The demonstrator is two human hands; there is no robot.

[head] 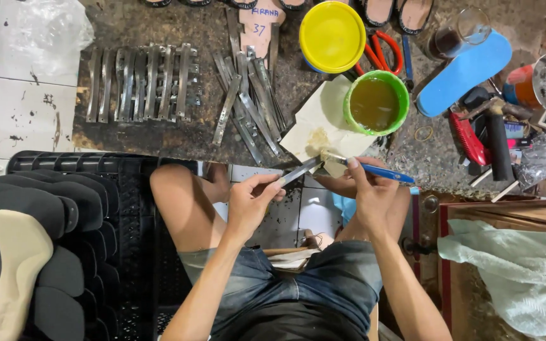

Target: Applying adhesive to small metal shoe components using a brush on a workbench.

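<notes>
both hands [311,192] — strip [299,170] at bench edge [178,151]

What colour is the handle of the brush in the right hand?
Blue. The brush handle shows clearly in the head view, held by the right hand.

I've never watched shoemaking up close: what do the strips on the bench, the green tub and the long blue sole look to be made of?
Strips: probably metal, grey with a dull sheen; the left hand holds one.
Green tub: likely plastic, with a glossy bright rim, holding brownish liquid, perhaps glue.
Blue sole: seemingly foam or rubber, matte and even.
</notes>
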